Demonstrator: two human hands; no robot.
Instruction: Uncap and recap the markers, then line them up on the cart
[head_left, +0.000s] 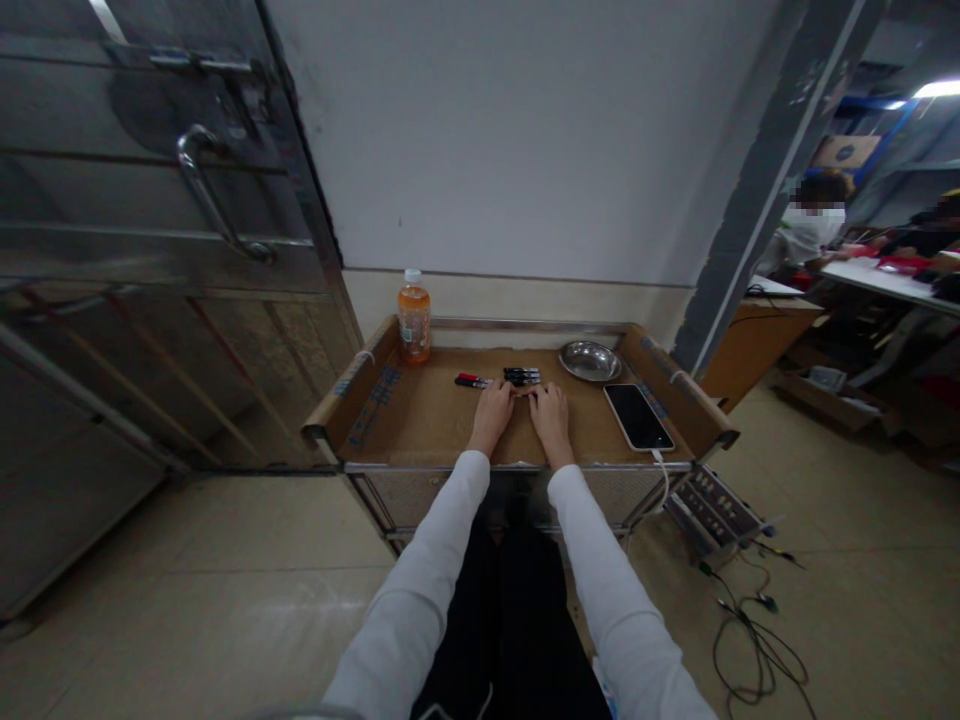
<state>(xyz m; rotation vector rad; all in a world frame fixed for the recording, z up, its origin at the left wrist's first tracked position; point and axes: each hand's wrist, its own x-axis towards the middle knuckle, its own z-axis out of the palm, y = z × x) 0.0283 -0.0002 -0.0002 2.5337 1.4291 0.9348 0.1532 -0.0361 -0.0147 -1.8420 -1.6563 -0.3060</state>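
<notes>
My left hand [493, 412] and my right hand [550, 410] are close together over the cardboard-lined cart top [427, 420]. The fingers of both are bent inward and pressed together, and their tips nearly meet. Whatever is between them is too small to make out. Just beyond the fingertips lie several black pens or markers [521, 374] side by side, with pale ends. Beside my left hand is a small pair of red and black pens or markers [471, 380], partly covered by the fingers.
At the back left stands a bottle of orange drink [415, 322]. A shiny metal dish [590, 361] and a phone [639, 418] with a white cable lie to the right. Raised cardboard sides edge the cart. Cables [757, 630] and an equipment box [716, 515] are on the floor.
</notes>
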